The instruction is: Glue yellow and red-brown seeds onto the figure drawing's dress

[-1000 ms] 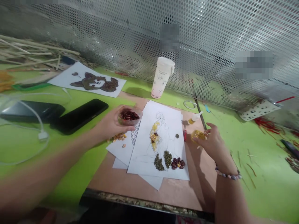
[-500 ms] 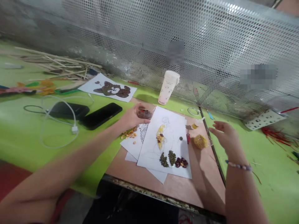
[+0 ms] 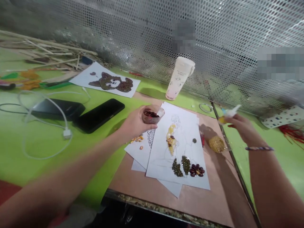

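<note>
My left hand (image 3: 136, 122) grips a small clear plastic cup (image 3: 153, 118) with dark red beans inside, held over the paper's upper left edge. In my right hand (image 3: 239, 125) is a small glue bottle (image 3: 228, 116) with a white nozzle and yellowish body, raised off the board. Between the hands lies a white sheet (image 3: 161, 164) with a pencil drawing, part of it filled in yellow. Green beans (image 3: 186, 164) form leaf shapes near its lower edge, beside a flower of dark red beans (image 3: 197, 170). Loose corn kernels (image 3: 137, 139) lie left of the sheet.
A yellow-filled clear container (image 3: 216, 144) stands on the brown board (image 3: 201, 205). Behind are a tall white cup (image 3: 180, 78) and a bean picture of an animal (image 3: 114, 83). To the left lie a black phone (image 3: 99, 115), a power bank (image 3: 59, 109) and a white cable (image 3: 67, 133).
My right hand has picked up the glue bottle from the board and lifted it. My left hand still holds the cup, now tipped so its beans show. The view has shifted slightly.
</note>
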The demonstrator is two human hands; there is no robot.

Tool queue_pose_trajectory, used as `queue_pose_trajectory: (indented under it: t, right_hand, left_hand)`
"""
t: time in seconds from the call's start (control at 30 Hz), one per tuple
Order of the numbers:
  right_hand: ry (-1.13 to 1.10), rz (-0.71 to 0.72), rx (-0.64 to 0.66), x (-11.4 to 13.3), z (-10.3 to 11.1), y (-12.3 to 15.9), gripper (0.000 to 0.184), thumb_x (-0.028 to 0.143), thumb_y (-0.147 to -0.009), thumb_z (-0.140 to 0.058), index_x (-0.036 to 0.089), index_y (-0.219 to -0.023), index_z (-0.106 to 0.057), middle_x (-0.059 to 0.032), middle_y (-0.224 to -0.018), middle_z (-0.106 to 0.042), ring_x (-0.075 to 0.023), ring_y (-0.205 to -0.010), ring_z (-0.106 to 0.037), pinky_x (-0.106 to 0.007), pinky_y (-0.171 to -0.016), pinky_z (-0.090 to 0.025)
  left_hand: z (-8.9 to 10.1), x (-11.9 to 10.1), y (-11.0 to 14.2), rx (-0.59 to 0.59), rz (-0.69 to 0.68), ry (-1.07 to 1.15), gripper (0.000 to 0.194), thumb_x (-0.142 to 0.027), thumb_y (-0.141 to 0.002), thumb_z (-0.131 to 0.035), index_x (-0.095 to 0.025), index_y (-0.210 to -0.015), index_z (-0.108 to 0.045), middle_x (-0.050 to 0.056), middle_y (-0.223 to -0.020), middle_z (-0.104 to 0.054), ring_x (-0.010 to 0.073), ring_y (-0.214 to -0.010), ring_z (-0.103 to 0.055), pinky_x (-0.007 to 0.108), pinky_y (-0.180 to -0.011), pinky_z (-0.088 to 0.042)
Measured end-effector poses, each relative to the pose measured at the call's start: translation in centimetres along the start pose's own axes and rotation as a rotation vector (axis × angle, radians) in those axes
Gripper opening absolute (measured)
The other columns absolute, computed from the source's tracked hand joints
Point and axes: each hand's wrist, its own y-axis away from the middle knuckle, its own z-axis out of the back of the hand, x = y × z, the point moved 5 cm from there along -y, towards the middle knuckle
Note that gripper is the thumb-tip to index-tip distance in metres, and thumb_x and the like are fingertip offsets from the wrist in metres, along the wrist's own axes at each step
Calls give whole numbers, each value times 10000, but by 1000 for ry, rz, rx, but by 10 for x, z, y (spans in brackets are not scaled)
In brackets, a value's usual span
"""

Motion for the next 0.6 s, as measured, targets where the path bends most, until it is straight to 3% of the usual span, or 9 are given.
queue_pose_trajectory:
  t: [0.07, 0.13, 0.23, 0.27, 0.33, 0.5, 0.6]
  right_hand:
    - [-146, 45, -68, 16, 9, 18, 226, 435, -822, -621, 228, -901, -576, -73, -966, -688, -261, -982, -660, -417, -909, -493]
    - [-244, 68, -73, 30, 6, 43, 223, 433, -793, -598, 240, -897, -558, -57, -865, -667, -252, -853, -669, -435, -847, -518]
    - [-384, 46, 88, 43, -26, 84, 305, 473, -756, -669, 238, -940, -610, -12, -718, -617, -198, -624, -589, -387, -645, -525]
    - [-430, 7, 189, 45, -42, 95, 330, 510, -751, -697, 238, -924, -624, -4, -667, -596, -190, -606, -565, -358, -594, -510]
    - [-547, -57, 272, 46, -68, 112, 389, 566, -689, -776, 252, -872, -640, 15, -631, -572, -162, -577, -525, -311, -534, -484]
    - [-864, -170, 184, 41, -103, 113, 402, 437, -494, -948, 218, -737, -716, 41, -602, -499, -67, -528, -391, -187, -451, -414]
    - [-878, -157, 133, 38, -114, 109, 394, 470, -541, -926, 216, -793, -761, 28, -628, -531, -56, -538, -392, -163, -446, -394]
  left_hand:
    - [-4, 0, 1, 13, -10, 70, 550, -292, -584, -851, -223, -1070, -602, 46, -1139, -721, 291, -1132, -658, 428, -1019, -551]
    - [-7, -1, 4, 23, -30, 122, 552, -284, -593, -842, -222, -1087, -605, 43, -1145, -712, 281, -1152, -651, 412, -1024, -553]
    - [-11, -3, 9, 44, -67, 201, 564, -284, -601, -839, -218, -1109, -605, 46, -1174, -691, 269, -1169, -642, 389, -1035, -552]
    - [-12, -4, 10, 54, -70, 215, 563, -282, -603, -839, -219, -1112, -604, 44, -1181, -686, 266, -1159, -645, 387, -1031, -556]
    - [-12, -4, 12, 69, -70, 215, 550, -272, -612, -833, -220, -1111, -606, 36, -1176, -682, 260, -1123, -660, 390, -1010, -569]
    - [-11, -3, 13, 81, -92, 173, 550, -249, -640, -828, -211, -1140, -601, 37, -1178, -689, 249, -1139, -659, 396, -1029, -551]
    - [-13, 2, 15, 90, -85, 145, 582, -294, -648, -851, -214, -1165, -596, 61, -1231, -682, 268, -1166, -650, 437, -1047, -538]
